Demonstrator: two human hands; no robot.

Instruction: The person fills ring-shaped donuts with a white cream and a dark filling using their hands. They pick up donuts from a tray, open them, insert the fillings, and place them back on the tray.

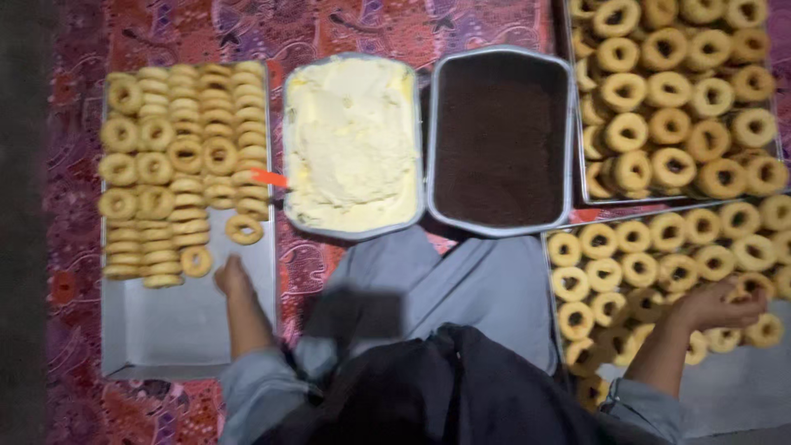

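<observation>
View: a head camera is looking straight down at a person sitting on a patterned red cloth (346,25), grey-clad legs at centre.
Left hand: the left hand (231,278) is resting at about 8 o'clock on the bare lower part of the left tray (181,330); its fingers are lying close together, blurred, and I cannot tell whether they are pinching anything.
Nearest ring: a single ring (196,261) is sitting just beside the left fingertips, at their 11 o'clock; contact is unclear.
Left tray load: pale rings are filling the tray's upper half at 10 o'clock, some lying flat, others stacked on edge in rows (185,165).
Right hand: the right hand (725,305) is curling at about 4 o'clock over the near right tray (741,387), fingers bent and closing on a ring (751,284) there.
Near right tray load: darker golden rings (643,268) are lying flat across its upper part, the lower corner showing bare metal.
Far right tray: at 2 o'clock, a far tray (579,156) is piled with more golden rings.
Centre pans: at 12 o'clock, a cream pan (350,140) is holding pale yellow cream, with an orange handle (268,177) poking over its left rim; just to its right, a dark pan (501,136) is holding fine brown sprinkles.
</observation>
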